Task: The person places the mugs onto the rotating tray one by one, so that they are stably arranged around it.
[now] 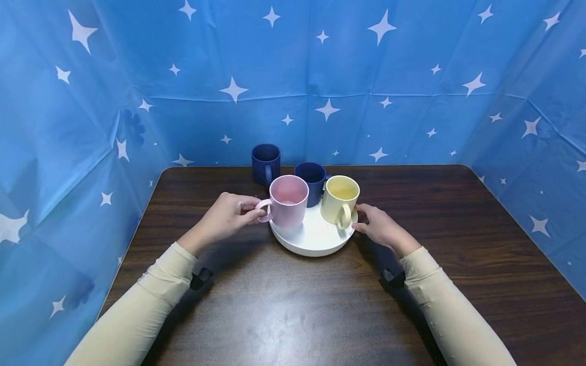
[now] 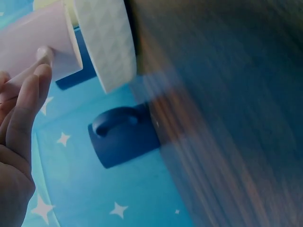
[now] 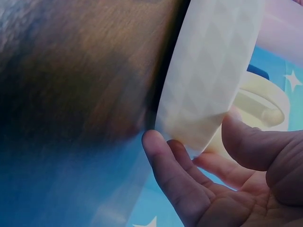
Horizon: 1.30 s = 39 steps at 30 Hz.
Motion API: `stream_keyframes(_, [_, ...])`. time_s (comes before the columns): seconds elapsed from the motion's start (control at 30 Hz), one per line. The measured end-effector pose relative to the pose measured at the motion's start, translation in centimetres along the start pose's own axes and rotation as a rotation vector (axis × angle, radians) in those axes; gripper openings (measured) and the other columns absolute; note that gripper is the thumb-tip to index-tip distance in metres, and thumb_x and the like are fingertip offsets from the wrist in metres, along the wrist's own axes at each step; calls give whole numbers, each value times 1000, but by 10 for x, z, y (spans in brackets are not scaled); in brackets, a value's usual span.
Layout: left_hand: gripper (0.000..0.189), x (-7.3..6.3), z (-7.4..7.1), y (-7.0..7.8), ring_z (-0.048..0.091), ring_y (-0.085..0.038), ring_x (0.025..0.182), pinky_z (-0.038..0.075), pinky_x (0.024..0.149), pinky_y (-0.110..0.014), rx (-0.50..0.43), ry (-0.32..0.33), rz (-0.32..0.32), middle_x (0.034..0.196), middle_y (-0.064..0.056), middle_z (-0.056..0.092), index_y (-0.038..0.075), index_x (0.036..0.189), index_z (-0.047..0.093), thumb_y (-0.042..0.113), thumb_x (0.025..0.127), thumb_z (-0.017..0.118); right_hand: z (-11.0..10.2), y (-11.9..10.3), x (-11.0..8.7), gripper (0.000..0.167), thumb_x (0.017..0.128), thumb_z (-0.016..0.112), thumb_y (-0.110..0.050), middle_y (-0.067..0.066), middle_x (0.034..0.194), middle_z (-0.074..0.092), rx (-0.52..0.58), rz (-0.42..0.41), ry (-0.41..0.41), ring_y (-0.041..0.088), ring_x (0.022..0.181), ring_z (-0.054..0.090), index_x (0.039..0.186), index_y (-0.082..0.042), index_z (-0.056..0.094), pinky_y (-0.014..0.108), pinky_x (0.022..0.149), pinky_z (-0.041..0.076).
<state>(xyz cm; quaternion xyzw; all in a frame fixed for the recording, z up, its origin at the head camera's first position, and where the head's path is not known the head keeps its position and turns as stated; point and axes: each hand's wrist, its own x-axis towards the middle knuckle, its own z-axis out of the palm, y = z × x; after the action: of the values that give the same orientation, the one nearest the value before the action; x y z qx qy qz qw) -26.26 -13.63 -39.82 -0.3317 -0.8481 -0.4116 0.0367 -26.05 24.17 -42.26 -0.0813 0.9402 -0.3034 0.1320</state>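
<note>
In the head view my left hand (image 1: pixel 234 213) pinches the handle of a pink mug (image 1: pixel 289 203), which stays upright over the left part of a round white tray (image 1: pixel 313 250). The left wrist view shows the base of the pink mug (image 2: pixel 42 40) close above the tray's rim. My right hand (image 1: pixel 380 226) holds the tray's right edge; in the right wrist view its thumb lies at the rim, its fingers along the faceted outer wall (image 3: pixel 208 71). A yellow mug (image 1: pixel 340 201) stands on the tray beside that hand, and a dark blue mug (image 1: pixel 316 185) stands behind, partly hidden.
Another dark blue mug (image 1: pixel 265 165) stands on the table behind the tray, to the left, with its handle towards me. The dark wooden table (image 1: pixel 274 305) reaches back to a blue curtain (image 1: pixel 293 66) with white stars, which also hangs at both sides.
</note>
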Motion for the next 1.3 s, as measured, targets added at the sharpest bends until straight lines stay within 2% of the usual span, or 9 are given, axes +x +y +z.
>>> stream_keyframes(0.2, [8,6,11,0,60,-5,62,47,53,-20,9,-45,-17,83,-1,76,5,99,77,10,95,72,-1,0,0,57,103,60,-8,33,141,51,5,-9,-1,41,121,58,150,12,35,46,90,55])
stream_keyframes(0.33, [8,9,18,1,54,-6,59,42,50,-20,30,-64,-3,77,1,73,6,99,77,11,95,73,0,1,1,57,103,61,-8,32,137,54,8,-17,-3,40,118,60,149,12,35,46,90,54])
stream_keyframes(0.53, [9,13,28,-1,56,-5,62,45,53,-20,24,-81,22,78,0,74,4,99,77,12,95,74,0,2,1,55,102,61,-7,32,132,57,19,-42,7,39,115,61,147,13,37,46,89,55])
stream_keyframes(0.73, [7,14,36,-1,56,-3,60,48,53,-21,13,-122,8,73,1,71,6,96,76,11,96,72,-1,1,1,56,102,61,-7,31,131,58,20,-42,6,39,114,61,148,13,37,46,89,55])
stream_keyframes(1.03, [8,17,42,-1,63,-18,57,54,51,-24,-41,-159,-19,64,-4,66,6,94,74,11,97,69,-1,1,1,54,102,62,-7,32,131,58,-4,-59,15,39,114,61,146,14,39,46,89,55])
stream_keyframes(1.17, [11,20,42,2,59,-11,54,52,51,-23,-28,-173,-4,62,1,64,4,94,75,12,98,68,0,1,0,54,102,62,-8,32,131,58,-10,-57,19,39,114,61,146,14,39,46,88,55])
stream_keyframes(1.3, [11,22,42,4,59,-11,53,52,51,-23,-31,-192,1,62,3,63,3,95,75,11,98,68,0,1,1,53,101,62,-6,31,128,59,3,-58,24,38,112,62,145,14,40,45,87,55])
